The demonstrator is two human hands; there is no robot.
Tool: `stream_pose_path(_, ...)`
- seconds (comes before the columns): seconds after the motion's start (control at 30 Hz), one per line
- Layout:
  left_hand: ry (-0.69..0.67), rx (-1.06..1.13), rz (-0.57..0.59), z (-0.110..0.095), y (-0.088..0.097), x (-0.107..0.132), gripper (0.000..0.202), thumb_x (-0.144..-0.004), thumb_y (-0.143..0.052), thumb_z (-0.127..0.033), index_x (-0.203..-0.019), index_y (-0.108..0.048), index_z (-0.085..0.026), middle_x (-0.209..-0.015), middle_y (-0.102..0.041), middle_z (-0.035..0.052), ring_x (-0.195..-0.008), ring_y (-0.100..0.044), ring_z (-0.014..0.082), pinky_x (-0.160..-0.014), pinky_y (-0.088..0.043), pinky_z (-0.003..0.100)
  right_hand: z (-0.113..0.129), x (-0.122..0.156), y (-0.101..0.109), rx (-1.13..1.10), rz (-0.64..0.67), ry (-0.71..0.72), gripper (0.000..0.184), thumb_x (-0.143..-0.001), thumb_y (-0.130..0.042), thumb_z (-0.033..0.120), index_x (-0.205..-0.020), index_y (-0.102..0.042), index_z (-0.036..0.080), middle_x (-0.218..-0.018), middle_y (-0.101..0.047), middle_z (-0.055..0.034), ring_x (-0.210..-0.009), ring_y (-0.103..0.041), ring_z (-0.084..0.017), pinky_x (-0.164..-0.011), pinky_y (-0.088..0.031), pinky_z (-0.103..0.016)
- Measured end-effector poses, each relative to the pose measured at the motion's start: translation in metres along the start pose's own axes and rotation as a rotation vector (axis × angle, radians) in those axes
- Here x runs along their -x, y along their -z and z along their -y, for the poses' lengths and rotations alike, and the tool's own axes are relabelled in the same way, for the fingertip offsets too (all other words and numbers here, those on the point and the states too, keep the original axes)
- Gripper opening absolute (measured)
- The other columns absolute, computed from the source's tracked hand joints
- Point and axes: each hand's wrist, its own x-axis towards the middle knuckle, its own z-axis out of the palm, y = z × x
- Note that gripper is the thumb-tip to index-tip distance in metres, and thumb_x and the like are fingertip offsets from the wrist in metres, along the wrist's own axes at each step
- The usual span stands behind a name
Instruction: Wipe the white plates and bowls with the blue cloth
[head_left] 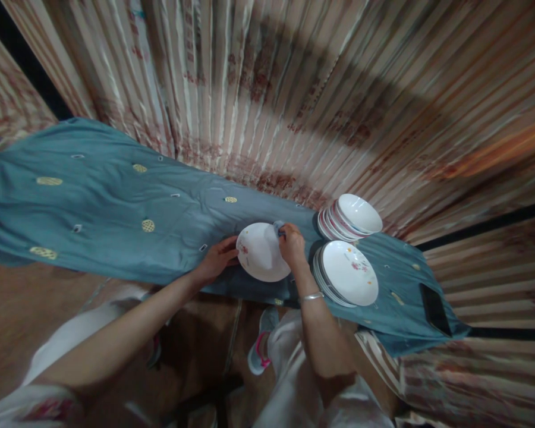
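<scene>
A white plate (261, 252) with a small floral print lies on the teal cloth (116, 202) near the table's front edge. My left hand (216, 260) grips the plate's left rim with curled fingers. My right hand (291, 242) rests on the plate's far right rim, closed on a small bluish cloth (279, 227). A bracelet circles my right wrist.
Two stacks of white plates stand right of the plate: a nearer stack (348, 273) and a farther tilted stack (351, 217). A dark phone (434, 309) lies at the cloth's right end. Striped curtains (294, 89) hang behind the table.
</scene>
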Motion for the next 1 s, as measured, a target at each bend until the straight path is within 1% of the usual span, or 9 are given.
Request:
stream_pose_path(0.1,-0.001,-0.004,0.011,0.000,0.000,0.000,0.050,-0.059,-0.088,-0.029,-0.106,-0.073,-0.020,-0.114,-0.074,0.0079,-0.104,-0.068,0.0261,-0.087,-0.057,0.039,0.006,-0.005,-0.002,0.019,0.016,0.000,0.033,-0.076,-0.044,-0.001,-0.091,-0.066,0.018,-0.104,-0.069,-0.0107,-0.102,-0.062,-0.022,-0.094,-0.045,-0.032)
stream_pose_path(0.27,-0.001,-0.020,0.013,0.001,0.000,-0.001,0.048,-0.062,-0.085,-0.028,-0.108,-0.073,-0.020,-0.112,-0.074,0.0076,-0.107,-0.067,0.0272,-0.089,-0.056,0.041,0.015,-0.012,-0.006,0.061,0.029,-0.006,0.032,-0.077,-0.043,-0.001,-0.090,-0.066,0.016,-0.104,-0.070,-0.0109,-0.097,-0.062,-0.021,-0.091,-0.044,-0.030)
stream_pose_path(0.53,-0.009,-0.047,0.019,0.000,-0.003,0.001,0.050,-0.062,-0.084,-0.030,-0.110,-0.073,-0.020,-0.114,-0.074,0.0077,-0.107,-0.067,0.0274,-0.087,-0.056,0.039,0.026,-0.018,-0.016,0.068,0.037,0.030,0.026,-0.076,-0.046,-0.001,-0.082,-0.062,0.018,-0.095,-0.070,-0.0087,-0.091,-0.061,-0.020,-0.088,-0.044,-0.030)
stream_pose_path(0.63,-0.017,-0.050,0.017,0.002,-0.002,0.000,0.048,-0.063,-0.083,-0.030,-0.109,-0.073,-0.021,-0.113,-0.074,0.0075,-0.108,-0.066,0.0281,-0.089,-0.056,0.040,0.030,-0.019,-0.020,0.041,0.057,0.069,0.023,-0.077,-0.047,0.000,-0.080,-0.061,0.019,-0.092,-0.069,-0.0091,-0.090,-0.061,-0.021,-0.088,-0.045,-0.032)
stream_pose_path(0.8,-0.032,-0.050,0.031,0.005,0.000,-0.001,0.044,-0.066,-0.080,-0.029,-0.109,-0.073,-0.021,-0.111,-0.074,0.0073,-0.108,-0.066,0.0293,-0.090,-0.055,0.042,0.041,-0.020,-0.027,-0.034,0.077,0.101,0.024,-0.079,-0.045,0.000,-0.078,-0.060,0.020,-0.095,-0.068,-0.0111,-0.092,-0.060,-0.023,-0.092,-0.045,-0.035)
stream_pose_path(0.9,-0.029,-0.018,0.031,0.004,0.000,-0.001,0.044,-0.065,-0.082,-0.029,-0.108,-0.074,-0.021,-0.113,-0.074,0.0080,-0.107,-0.067,0.0292,-0.090,-0.055,0.041,0.049,-0.020,-0.030,-0.086,0.085,0.142,0.025,-0.078,-0.045,0.000,-0.075,-0.060,0.020,-0.096,-0.069,-0.0099,-0.094,-0.061,-0.022,-0.094,-0.045,-0.033)
stream_pose_path(1.0,0.002,-0.001,-0.010,0.003,-0.001,0.000,0.042,-0.066,-0.083,-0.033,-0.106,-0.075,-0.022,-0.113,-0.075,0.0080,-0.107,-0.067,0.0282,-0.088,-0.056,0.040,0.057,-0.019,-0.032,-0.134,0.129,0.189,0.024,-0.078,-0.046,0.001,-0.076,-0.062,0.019,-0.095,-0.069,-0.0090,-0.092,-0.062,-0.021,-0.091,-0.046,-0.031)
